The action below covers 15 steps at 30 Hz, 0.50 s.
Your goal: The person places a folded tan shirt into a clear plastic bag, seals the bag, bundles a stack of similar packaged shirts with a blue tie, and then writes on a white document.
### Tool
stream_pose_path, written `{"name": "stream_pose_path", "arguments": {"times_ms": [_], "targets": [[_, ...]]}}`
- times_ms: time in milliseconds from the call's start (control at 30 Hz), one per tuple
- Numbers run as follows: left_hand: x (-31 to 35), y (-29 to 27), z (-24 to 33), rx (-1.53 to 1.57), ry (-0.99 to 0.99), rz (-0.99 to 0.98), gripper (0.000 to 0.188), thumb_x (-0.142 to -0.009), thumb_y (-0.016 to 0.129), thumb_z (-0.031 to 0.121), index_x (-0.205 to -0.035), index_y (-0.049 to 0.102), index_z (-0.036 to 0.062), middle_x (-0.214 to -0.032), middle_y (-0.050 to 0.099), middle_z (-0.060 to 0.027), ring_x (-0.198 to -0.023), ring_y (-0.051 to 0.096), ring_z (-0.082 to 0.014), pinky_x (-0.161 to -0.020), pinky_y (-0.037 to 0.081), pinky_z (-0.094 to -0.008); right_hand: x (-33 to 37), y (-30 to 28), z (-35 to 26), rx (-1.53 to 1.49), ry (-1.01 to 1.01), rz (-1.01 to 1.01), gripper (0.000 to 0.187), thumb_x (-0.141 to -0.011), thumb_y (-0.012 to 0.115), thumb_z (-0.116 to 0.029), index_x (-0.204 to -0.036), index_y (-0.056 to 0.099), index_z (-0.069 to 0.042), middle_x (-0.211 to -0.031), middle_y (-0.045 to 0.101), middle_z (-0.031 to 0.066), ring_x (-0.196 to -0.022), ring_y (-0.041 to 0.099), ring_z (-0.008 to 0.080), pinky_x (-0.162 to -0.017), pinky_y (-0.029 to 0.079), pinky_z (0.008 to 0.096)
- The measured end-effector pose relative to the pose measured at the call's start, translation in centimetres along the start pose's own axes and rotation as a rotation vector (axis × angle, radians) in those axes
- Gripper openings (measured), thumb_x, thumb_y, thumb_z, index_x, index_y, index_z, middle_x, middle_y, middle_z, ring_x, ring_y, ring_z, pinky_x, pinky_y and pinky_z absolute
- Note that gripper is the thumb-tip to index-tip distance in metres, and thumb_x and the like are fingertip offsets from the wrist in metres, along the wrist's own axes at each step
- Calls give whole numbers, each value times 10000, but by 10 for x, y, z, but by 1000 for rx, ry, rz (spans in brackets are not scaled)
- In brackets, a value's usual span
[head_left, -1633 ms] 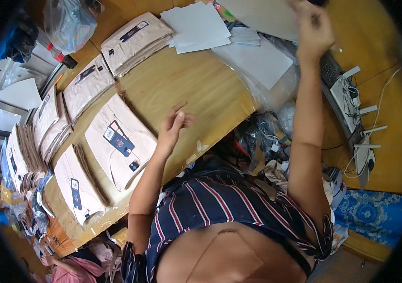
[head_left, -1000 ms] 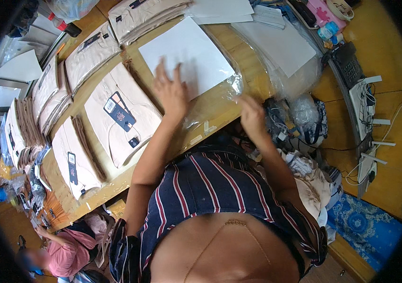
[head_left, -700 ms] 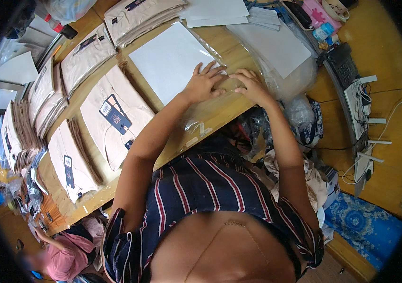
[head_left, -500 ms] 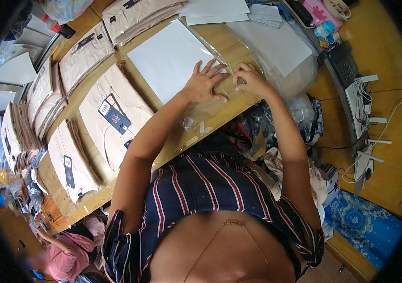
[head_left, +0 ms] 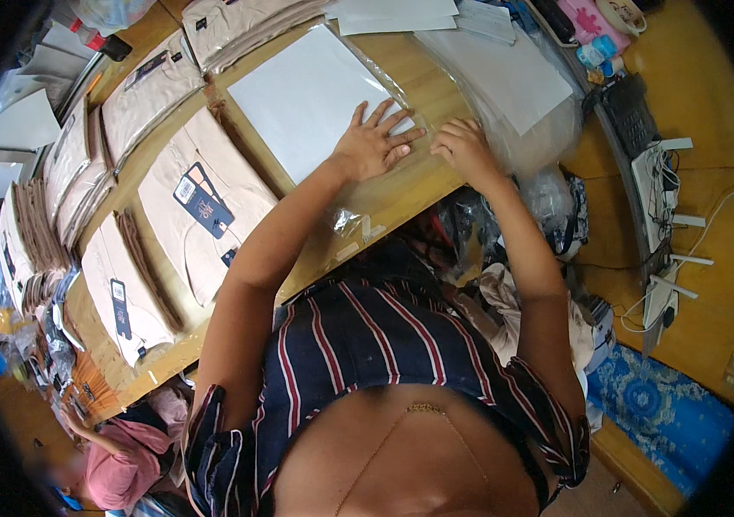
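Note:
A white sheet (head_left: 293, 99) lies on the wooden table, with clear plastic film (head_left: 394, 79) showing along its right side and crumpled by its lower corner. My left hand (head_left: 375, 144) rests flat over the sheet's lower right edge, fingers spread. Just to the right, my right hand (head_left: 468, 152) is closed, its thumb and fingers pinched together above the tabletop. Whatever is in that pinch is too small or too clear to make out. Left of the sheet lies a folded pale pink garment (head_left: 203, 198) with dark hang tags (head_left: 205, 205).
Another folded garment (head_left: 130, 297) lies nearer the front edge. Bagged garments (head_left: 151, 95) are stacked at the back left. Clear bags holding white sheets (head_left: 505, 82) lie back right, beside a dark telephone (head_left: 625, 112) and a router (head_left: 662, 284). A person in pink (head_left: 125, 465) is at lower left.
My right hand's fingers have drawn together from a looser curl, and the hand has shifted slightly right. My left hand's thumb has moved in toward its fingers.

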<state>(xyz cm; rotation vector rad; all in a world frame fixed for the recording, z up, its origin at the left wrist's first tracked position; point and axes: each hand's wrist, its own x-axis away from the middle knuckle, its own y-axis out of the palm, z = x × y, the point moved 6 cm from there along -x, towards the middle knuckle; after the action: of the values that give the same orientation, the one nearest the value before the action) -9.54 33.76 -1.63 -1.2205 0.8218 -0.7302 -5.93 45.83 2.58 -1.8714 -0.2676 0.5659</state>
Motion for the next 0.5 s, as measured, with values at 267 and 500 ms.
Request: {"name": "stream_pose_path", "arguments": {"times_ms": [267, 500], "targets": [[-2, 2, 0, -48, -5, 65, 387, -857, 250, 399, -1218, 360, 313, -1312, 257, -15, -1228, 185, -253, -980, 118, -498, 65, -14, -60, 138, 33, 184, 75, -644, 521, -16, -717, 518, -28, -725, 472, 88, -762, 476, 251, -722, 356, 360], [9, -29, -8, -58, -106, 149, 374, -832, 360, 369, -1200, 388, 311, -1295, 293, -21, -1214, 216, -281, -948, 143, -553, 44, -10, -70, 289, 144, 42, 175, -723, 470, -98, -889, 510, -59, -899, 522, 64, -895, 457, 219, -789, 290, 451]]}}
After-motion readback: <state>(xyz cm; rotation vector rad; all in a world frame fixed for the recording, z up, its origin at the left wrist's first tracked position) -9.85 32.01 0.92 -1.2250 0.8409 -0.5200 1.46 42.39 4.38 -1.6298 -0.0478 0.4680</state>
